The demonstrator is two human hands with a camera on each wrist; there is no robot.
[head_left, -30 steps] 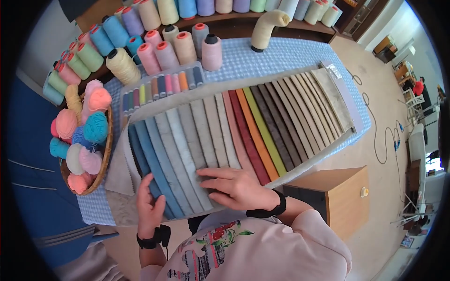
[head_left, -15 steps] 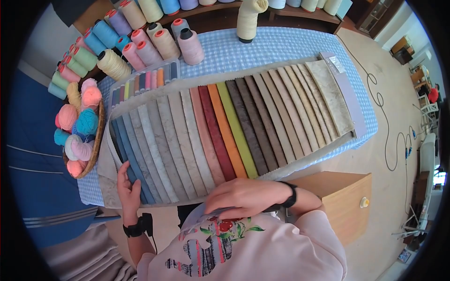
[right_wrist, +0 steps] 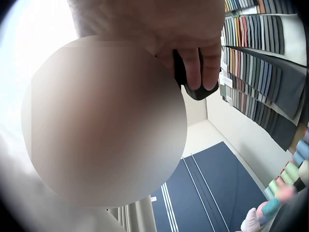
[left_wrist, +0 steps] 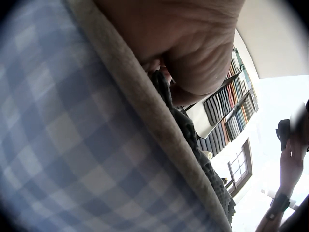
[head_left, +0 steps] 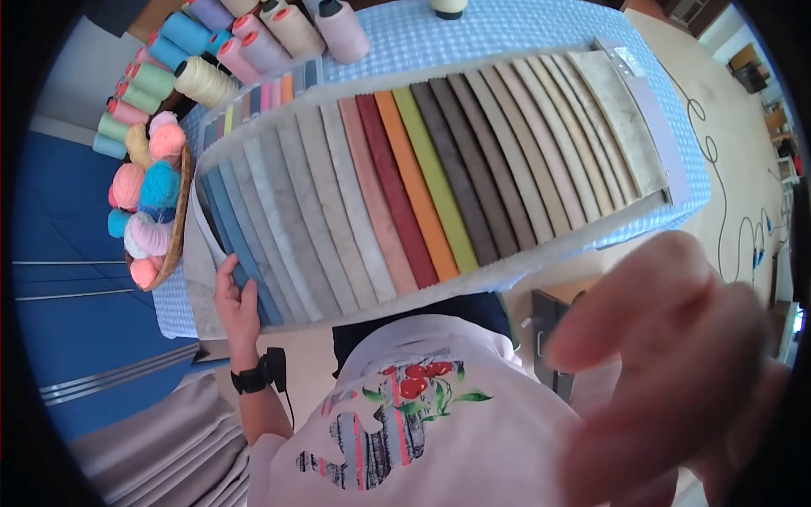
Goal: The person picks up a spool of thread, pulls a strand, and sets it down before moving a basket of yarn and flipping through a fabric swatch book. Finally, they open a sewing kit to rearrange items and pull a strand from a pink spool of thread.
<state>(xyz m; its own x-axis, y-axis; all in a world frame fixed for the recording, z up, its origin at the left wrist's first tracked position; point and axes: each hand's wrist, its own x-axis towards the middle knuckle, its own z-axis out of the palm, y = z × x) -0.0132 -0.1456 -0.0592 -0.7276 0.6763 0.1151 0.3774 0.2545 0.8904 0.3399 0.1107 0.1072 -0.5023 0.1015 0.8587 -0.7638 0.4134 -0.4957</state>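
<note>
A swatch book (head_left: pixel 372 203) of overlapping fabric strips lies across the table, running from blues through greys, red, orange and green to browns and creams. At its left edge my left hand (head_left: pixel 236 304) grips the blue end, thumb on top. The left wrist view shows that hand (left_wrist: pixel 178 43) around a dark grey fabric edge (left_wrist: pixel 193 140) above a beige border. My right hand (head_left: pixel 667 363) is raised, large and blurred, close to the head camera. In the right wrist view its fingers (right_wrist: pixel 193 70) curl onto a black device (right_wrist: pixel 197 91) at head height.
A wicker basket (head_left: pixel 179 221) of yarn balls stands left of the swatch book. Cones of thread (head_left: pixel 207 83) and a case of small spools (head_left: pixel 311 74) sit behind it on the checked cloth (head_left: pixel 456 38). A wooden cabinet (head_left: pixel 549 325) stands at the near right.
My right hand has left the fabric strips and risen past the chest to the head. The left hand stays at the blue end. The head view has shifted.
</note>
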